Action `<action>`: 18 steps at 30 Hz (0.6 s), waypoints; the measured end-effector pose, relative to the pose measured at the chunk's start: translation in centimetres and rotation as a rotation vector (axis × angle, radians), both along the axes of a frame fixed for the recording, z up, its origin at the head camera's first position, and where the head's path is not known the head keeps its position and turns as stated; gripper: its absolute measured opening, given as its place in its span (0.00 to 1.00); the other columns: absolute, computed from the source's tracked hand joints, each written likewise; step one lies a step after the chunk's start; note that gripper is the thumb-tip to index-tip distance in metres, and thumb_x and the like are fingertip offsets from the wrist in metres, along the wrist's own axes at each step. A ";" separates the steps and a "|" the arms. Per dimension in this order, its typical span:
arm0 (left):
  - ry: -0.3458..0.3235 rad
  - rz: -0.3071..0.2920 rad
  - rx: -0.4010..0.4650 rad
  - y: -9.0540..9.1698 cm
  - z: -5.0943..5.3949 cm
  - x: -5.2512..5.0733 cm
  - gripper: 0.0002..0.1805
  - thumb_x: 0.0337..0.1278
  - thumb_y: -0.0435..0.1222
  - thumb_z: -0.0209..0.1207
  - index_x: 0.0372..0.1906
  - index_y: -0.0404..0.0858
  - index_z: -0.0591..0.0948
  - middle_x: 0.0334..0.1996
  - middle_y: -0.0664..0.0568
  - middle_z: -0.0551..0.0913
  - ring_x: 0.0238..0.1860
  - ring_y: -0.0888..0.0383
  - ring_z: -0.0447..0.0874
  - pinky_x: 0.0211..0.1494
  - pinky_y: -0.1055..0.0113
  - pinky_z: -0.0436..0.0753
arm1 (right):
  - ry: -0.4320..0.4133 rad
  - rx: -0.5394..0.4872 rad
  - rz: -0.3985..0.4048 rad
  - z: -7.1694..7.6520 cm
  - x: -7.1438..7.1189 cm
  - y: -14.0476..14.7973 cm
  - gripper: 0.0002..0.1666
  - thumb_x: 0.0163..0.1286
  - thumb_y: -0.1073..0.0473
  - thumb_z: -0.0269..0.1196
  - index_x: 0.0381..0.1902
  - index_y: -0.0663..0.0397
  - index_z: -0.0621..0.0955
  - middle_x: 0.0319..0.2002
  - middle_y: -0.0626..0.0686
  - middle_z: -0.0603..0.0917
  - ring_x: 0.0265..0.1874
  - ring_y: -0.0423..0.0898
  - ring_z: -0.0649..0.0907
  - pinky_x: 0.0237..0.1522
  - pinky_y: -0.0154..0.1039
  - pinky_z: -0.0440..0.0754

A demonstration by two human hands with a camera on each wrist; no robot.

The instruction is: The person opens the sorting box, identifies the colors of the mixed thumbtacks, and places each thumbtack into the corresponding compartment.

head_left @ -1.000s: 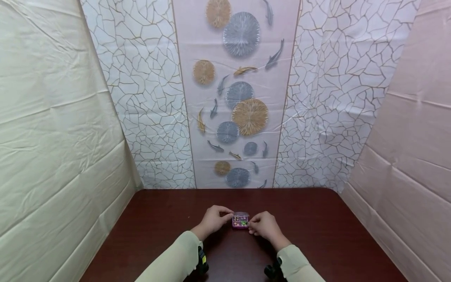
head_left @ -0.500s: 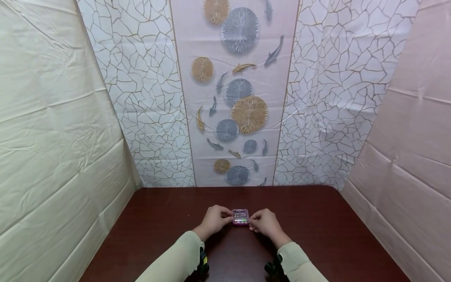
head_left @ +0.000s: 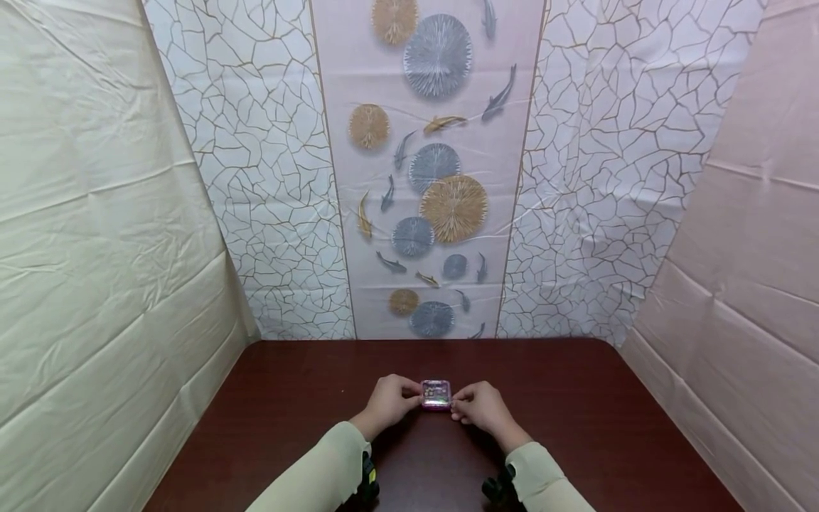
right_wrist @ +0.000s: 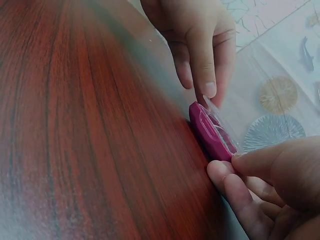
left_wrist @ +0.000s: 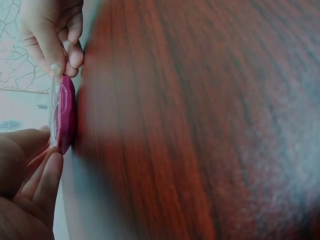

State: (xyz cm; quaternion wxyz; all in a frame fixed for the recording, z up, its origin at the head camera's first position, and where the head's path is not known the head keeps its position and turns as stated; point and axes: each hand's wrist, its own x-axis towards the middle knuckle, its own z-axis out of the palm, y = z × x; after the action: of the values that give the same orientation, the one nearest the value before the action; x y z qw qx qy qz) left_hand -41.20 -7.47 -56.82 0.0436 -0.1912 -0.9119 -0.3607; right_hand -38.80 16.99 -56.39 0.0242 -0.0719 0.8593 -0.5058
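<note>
A small magenta plastic case (head_left: 436,395) with a clear lid (left_wrist: 53,107) lies low at the table, between my two hands. The lid is down over the base, with a slight gap at one end in the right wrist view. Small coloured contents show dimly through it. My left hand (head_left: 387,402) pinches the case's left side between thumb and fingers. On the opposite side my right hand (head_left: 485,411) pinches the right edge, its thumb (right_wrist: 255,159) at the corner and the other fingers curled below. Part of each edge is hidden by the fingertips.
The dark red-brown wooden table (head_left: 288,441) spreads around the hands. Behind it hangs a patterned cloth (head_left: 435,171), and pale cloth walls (head_left: 102,284) stand at both sides. Each wrist carries a black camera mount (head_left: 367,476).
One second ago the clear lid stood raised behind the base; it has come down over the contents. Both hands have stayed at the case's sides with little movement.
</note>
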 end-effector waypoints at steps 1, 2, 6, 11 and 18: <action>0.003 0.000 -0.002 0.0 0.0 0.0 0.04 0.68 0.38 0.76 0.44 0.44 0.97 0.42 0.59 0.94 0.47 0.60 0.91 0.53 0.54 0.90 | -0.004 -0.010 0.003 0.0 0.1 0.0 0.05 0.77 0.70 0.69 0.40 0.67 0.91 0.28 0.54 0.91 0.27 0.45 0.92 0.29 0.38 0.90; 0.004 0.001 -0.005 0.0 0.0 0.1 0.04 0.68 0.38 0.76 0.44 0.45 0.97 0.42 0.59 0.94 0.47 0.60 0.90 0.54 0.54 0.90 | -0.007 -0.021 0.005 0.0 0.1 0.0 0.05 0.76 0.70 0.69 0.40 0.67 0.91 0.28 0.54 0.91 0.27 0.46 0.92 0.29 0.39 0.90; 0.025 -0.006 -0.012 0.1 0.2 0.1 0.04 0.68 0.37 0.76 0.43 0.44 0.96 0.41 0.58 0.94 0.47 0.59 0.91 0.53 0.55 0.89 | -0.025 -0.066 0.017 0.1 0.3 0.2 0.07 0.77 0.70 0.68 0.42 0.70 0.91 0.29 0.57 0.92 0.29 0.49 0.93 0.30 0.40 0.91; 0.056 -0.009 -0.024 0.1 0.4 -0.1 0.03 0.67 0.36 0.77 0.42 0.44 0.96 0.40 0.59 0.94 0.47 0.59 0.91 0.54 0.56 0.89 | -0.042 -0.106 0.030 0.4 0.2 0.3 0.10 0.80 0.68 0.66 0.44 0.72 0.90 0.32 0.59 0.92 0.32 0.51 0.94 0.32 0.42 0.92; 0.041 0.018 -0.025 0.3 0.3 0.3 0.02 0.66 0.36 0.78 0.40 0.45 0.96 0.40 0.60 0.94 0.48 0.59 0.91 0.55 0.55 0.89 | -0.039 -0.073 0.044 0.2 0.3 0.3 0.09 0.79 0.66 0.68 0.42 0.70 0.91 0.29 0.56 0.92 0.31 0.49 0.93 0.32 0.40 0.91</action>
State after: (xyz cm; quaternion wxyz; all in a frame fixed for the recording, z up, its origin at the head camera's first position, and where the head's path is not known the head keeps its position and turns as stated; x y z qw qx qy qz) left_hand -40.89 -7.14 -56.54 0.0633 -0.1910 -0.9168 -0.3449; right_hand -38.52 17.28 -56.19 0.0494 -0.0818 0.8380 -0.5373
